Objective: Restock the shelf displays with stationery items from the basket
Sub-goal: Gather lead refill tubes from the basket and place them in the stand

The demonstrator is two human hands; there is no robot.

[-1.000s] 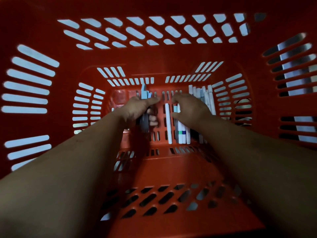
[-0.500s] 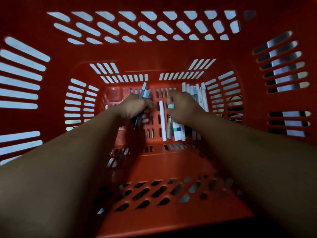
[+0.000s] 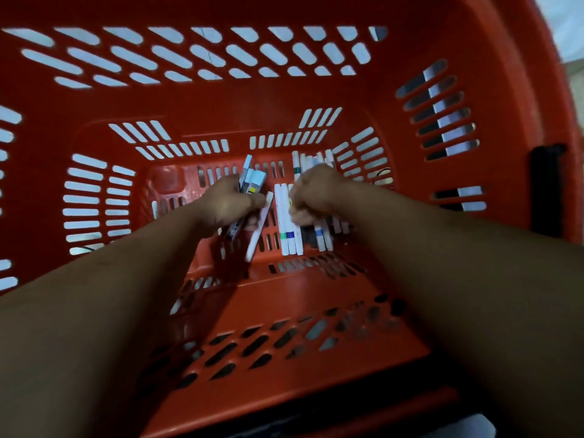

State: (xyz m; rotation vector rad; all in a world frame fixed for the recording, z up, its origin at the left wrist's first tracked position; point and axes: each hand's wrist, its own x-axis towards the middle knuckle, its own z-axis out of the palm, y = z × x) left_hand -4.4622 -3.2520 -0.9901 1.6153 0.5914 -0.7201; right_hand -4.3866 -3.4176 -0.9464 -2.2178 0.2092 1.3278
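I look down into a deep red plastic basket [image 3: 284,105] with slotted walls. Both my arms reach to its bottom. My left hand [image 3: 229,205] grips a bundle of pens and markers [image 3: 251,178] with pale blue caps; a white marker [image 3: 257,230] slants down from the same grip. My right hand [image 3: 316,192] is curled over a row of white markers [image 3: 289,230] that lie side by side on the basket floor, and it pinches some of them. More white markers [image 3: 311,161] stick out beyond its knuckles.
A black handle part [image 3: 545,191] sits on the basket's right rim. Pale floor shows through the wall slots and at the top right corner [image 3: 568,26]. No shelf is in view.
A single white marker that lay between the hands has gone into my left hand's bundle. My right hand has curled tighter over the row of markers. The view has shifted slightly.
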